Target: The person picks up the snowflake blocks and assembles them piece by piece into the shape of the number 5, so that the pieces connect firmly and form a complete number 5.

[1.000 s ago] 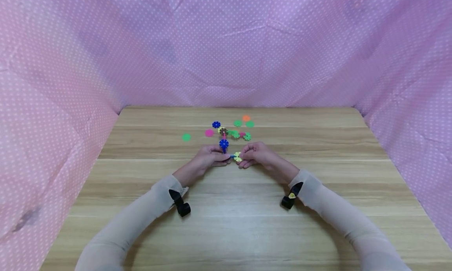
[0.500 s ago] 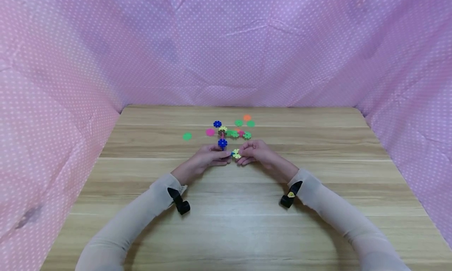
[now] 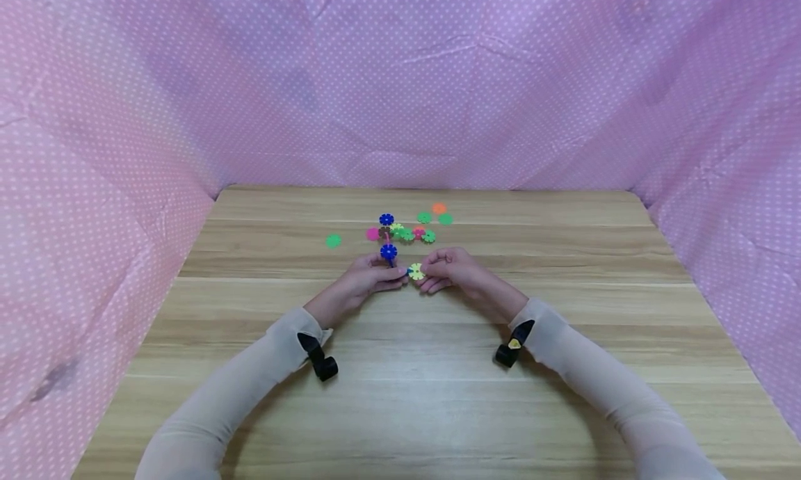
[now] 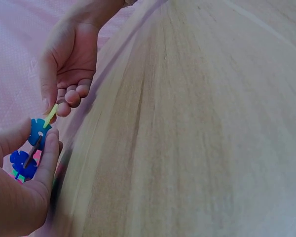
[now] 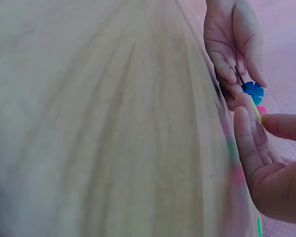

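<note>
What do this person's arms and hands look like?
The left hand and right hand are gloveless. Long, pale beige sleeves each bear a black strap with a small black block near the wrist; the right strap also shows a yellow mark.

The left fingers [image 4: 50, 154] hide part of the blue disc [image 4: 37, 127], the right fingers [image 5: 243, 132] an edge of the yellow disc [image 3: 415, 272]. Below the right fingers, in their wrist view, a pink patch [image 5: 237, 174] is too blurred to identify.
</note>
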`<state>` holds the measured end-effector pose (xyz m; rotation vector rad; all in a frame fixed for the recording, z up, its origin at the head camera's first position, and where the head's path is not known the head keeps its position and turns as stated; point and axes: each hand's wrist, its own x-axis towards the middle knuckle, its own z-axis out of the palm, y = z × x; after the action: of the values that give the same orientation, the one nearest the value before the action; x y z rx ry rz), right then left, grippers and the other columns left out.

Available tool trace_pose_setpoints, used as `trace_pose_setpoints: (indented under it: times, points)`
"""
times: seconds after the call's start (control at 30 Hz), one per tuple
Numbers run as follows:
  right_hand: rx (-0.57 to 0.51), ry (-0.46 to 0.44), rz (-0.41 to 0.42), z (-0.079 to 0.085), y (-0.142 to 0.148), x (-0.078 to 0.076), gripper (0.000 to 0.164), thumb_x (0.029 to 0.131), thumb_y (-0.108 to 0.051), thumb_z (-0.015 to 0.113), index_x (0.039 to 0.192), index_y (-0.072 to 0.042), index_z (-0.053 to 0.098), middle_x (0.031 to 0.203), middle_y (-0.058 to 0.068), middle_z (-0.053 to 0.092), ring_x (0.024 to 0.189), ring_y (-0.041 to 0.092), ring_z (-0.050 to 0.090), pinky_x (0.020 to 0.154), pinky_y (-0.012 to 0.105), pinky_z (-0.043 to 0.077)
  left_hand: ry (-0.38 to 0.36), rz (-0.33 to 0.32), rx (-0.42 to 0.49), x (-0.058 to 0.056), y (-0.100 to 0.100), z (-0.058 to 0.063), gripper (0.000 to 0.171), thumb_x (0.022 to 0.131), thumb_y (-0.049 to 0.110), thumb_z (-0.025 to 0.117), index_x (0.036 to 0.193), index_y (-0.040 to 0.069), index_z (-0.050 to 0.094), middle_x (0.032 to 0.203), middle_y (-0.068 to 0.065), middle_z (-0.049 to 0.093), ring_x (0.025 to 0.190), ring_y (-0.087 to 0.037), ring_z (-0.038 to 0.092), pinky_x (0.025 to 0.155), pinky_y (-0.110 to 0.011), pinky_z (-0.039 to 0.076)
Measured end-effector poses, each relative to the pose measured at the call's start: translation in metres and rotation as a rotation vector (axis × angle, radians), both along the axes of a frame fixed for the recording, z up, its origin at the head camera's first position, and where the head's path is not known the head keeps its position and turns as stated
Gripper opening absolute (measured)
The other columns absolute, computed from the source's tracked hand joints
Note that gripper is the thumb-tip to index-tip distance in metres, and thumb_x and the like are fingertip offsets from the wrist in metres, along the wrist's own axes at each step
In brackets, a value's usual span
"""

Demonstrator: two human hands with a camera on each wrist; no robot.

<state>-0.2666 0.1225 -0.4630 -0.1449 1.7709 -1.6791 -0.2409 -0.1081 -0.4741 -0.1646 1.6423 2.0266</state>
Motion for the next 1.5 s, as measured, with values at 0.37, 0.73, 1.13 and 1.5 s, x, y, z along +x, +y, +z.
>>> trace_pose_setpoints:
  times: [0.37, 0.73, 1.13, 1.5]
  points:
    - [0.101, 0.158, 0.044, 0.009, 0.018, -0.021, 0.024, 0.102, -0.007, 0.060, 0.118, 0.012, 0.058, 0.093, 0.014, 0.076, 0.077, 0.016, 0.073, 0.076, 0.031, 0.064, -0.004, 0.003, -0.007, 0.003, 0.000, 0.001, 0.027, 0.095, 0.000, 0.069, 0.118, -0.001, 0.055, 0.099, -0.006, 0.073, 0.088, -0.015, 0.074, 0.092, -0.030, 0.061]
    - [0.355, 0.473, -0.084, 0.024, 0.041, -0.065, 0.020, 0.098, -0.007, 0.065, 0.112, 0.007, 0.063, 0.105, 0.023, 0.069, 0.083, 0.020, 0.065, 0.071, 0.027, 0.058, 0.022, -0.005, 0.004, 0.003, -0.001, -0.002, 0.021, 0.094, -0.002, 0.068, 0.111, 0.000, 0.056, 0.095, -0.006, 0.074, 0.088, -0.015, 0.074, 0.090, -0.030, 0.061]
    - [0.527, 0.557, -0.030, 0.014, 0.042, -0.095, 0.035, 0.094, -0.011, 0.073, 0.123, 0.005, 0.062, 0.111, 0.019, 0.064, 0.097, 0.023, 0.059, 0.080, 0.025, 0.052, 0.024, -0.008, 0.005, 0.003, -0.001, -0.003, 0.025, 0.095, -0.001, 0.069, 0.116, -0.002, 0.056, 0.096, -0.006, 0.074, 0.089, -0.016, 0.074, 0.090, -0.030, 0.061]
    - [0.514, 0.600, -0.015, 0.004, 0.039, -0.106, 0.034, 0.091, -0.012, 0.077, 0.119, 0.005, 0.065, 0.093, 0.010, 0.060, 0.080, 0.014, 0.053, 0.066, 0.017, 0.046, 0.027, -0.017, -0.005, 0.004, -0.002, -0.003, 0.032, 0.095, 0.001, 0.069, 0.123, -0.003, 0.053, 0.097, -0.006, 0.075, 0.090, -0.015, 0.075, 0.091, -0.030, 0.061]
